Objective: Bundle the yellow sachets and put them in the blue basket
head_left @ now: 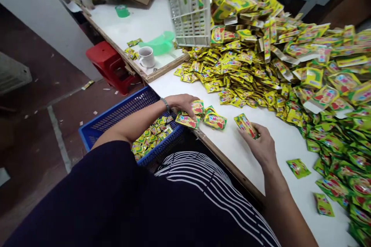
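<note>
My left hand, with a band at its wrist, is at the table's front edge above the blue crate. Its fingers close on yellow-green packets with red fruit prints. Just right of these, a few similar packets overlap on the white table. Farther right, my right hand grips one yellow-green packet between thumb and fingers, close over the tabletop. Two loose green sachets, one of them a sachet nearest that hand, lie to its right.
A large heap of yellow sachets and small cartons covers the table's far and right sides. A white basket stands behind. A mug, green tape and red stool are left. The blue crate holds packets.
</note>
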{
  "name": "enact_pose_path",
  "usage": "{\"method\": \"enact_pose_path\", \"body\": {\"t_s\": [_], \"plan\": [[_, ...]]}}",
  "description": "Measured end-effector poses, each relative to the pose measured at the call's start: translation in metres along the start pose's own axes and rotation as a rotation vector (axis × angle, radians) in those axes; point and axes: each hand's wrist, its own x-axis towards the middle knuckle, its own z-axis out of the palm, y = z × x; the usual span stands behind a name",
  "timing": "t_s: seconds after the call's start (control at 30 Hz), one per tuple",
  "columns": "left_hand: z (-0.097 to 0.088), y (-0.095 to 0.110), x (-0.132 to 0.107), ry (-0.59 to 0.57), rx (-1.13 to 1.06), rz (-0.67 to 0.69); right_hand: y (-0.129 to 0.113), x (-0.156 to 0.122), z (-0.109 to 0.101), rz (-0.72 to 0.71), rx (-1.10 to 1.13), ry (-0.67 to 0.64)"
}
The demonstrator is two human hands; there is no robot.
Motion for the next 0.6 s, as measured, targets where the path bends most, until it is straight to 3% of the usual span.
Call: {"method": "enact_pose_path", "body": {"t_s": [0.07,0.2,0.27,0.37,0.43,0.53,0.6], "plan": [[0.003,-0.009,0.009,0.027,-0.007,-0.042,-0.025,0.006,0.004,-0.078,0.000,-0.062],[0.016,-0.021,0.024,0.251,-0.036,-0.042,-0.061,0.017,0.038,-0.247,-0.082,-0.278],[0.017,-0.022,0.024,0.208,-0.011,-0.063,-0.068,0.019,0.056,-0.244,-0.105,-0.305],[0.014,-0.022,0.015,0.026,0.055,-0.038,-0.073,0.017,0.072,-0.189,-0.117,-0.206],[0.011,-0.020,0.007,-0.058,0.106,0.012,-0.075,0.012,0.074,-0.075,-0.076,-0.110],[0.008,-0.018,-0.003,-0.068,0.188,0.061,-0.075,-0.003,0.069,0.205,0.125,0.046],[0.007,-0.015,-0.009,-0.072,0.250,0.047,-0.077,-0.017,0.064,0.285,0.323,0.099]]}}
